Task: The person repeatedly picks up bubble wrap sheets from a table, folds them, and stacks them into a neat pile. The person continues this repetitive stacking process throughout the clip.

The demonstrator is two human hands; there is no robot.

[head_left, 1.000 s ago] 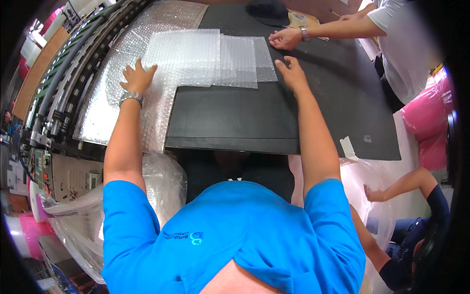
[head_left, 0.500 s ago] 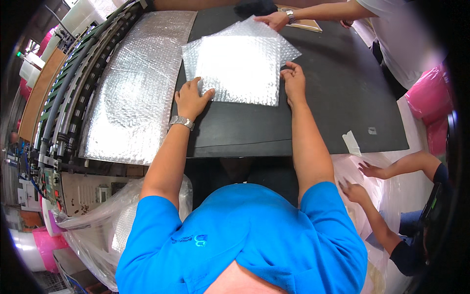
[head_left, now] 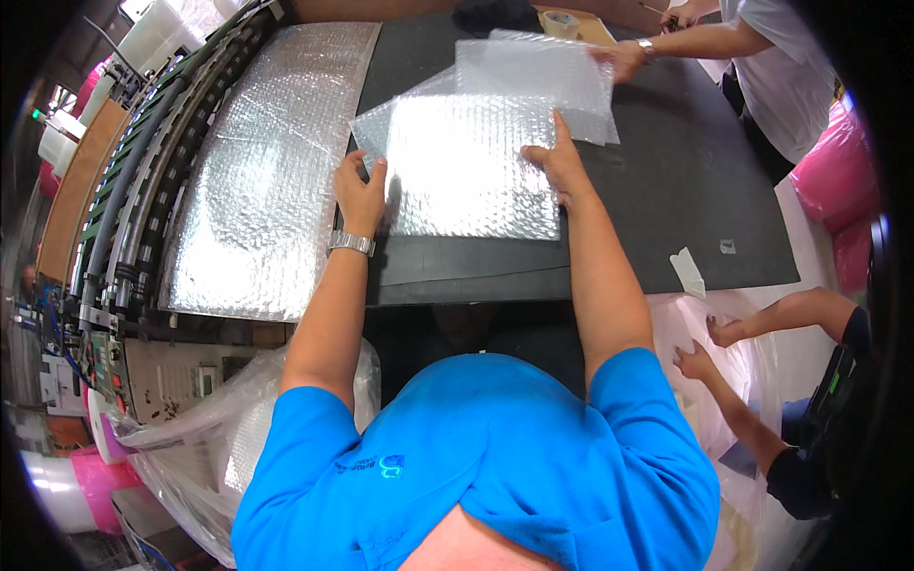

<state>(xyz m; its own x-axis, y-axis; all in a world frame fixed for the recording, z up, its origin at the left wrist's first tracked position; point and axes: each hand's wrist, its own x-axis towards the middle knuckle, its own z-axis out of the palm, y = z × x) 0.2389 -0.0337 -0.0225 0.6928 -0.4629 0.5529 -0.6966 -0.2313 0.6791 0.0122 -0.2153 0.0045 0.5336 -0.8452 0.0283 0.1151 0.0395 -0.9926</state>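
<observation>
a bubble wrap sheet (head_left: 471, 167) lies flat on the black table (head_left: 666, 200), between the two hands. the left hand (head_left: 362, 195) presses its left edge, fingers spread and flat on it. the right hand (head_left: 557, 162) rests on its right edge, fingers together, pinching nothing. further off, a second sheet (head_left: 533, 71) overlaps its far edge, held by a co-worker's hand (head_left: 619, 59). a long bubble wrap strip (head_left: 262, 162) lies to the left. near left, a clear plastic bag (head_left: 238, 428) holds more wrap.

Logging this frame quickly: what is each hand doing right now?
Left hand: open, flat on the left edge of the bubble wrap sheet.
Right hand: open, pressing the sheet's right edge.
</observation>
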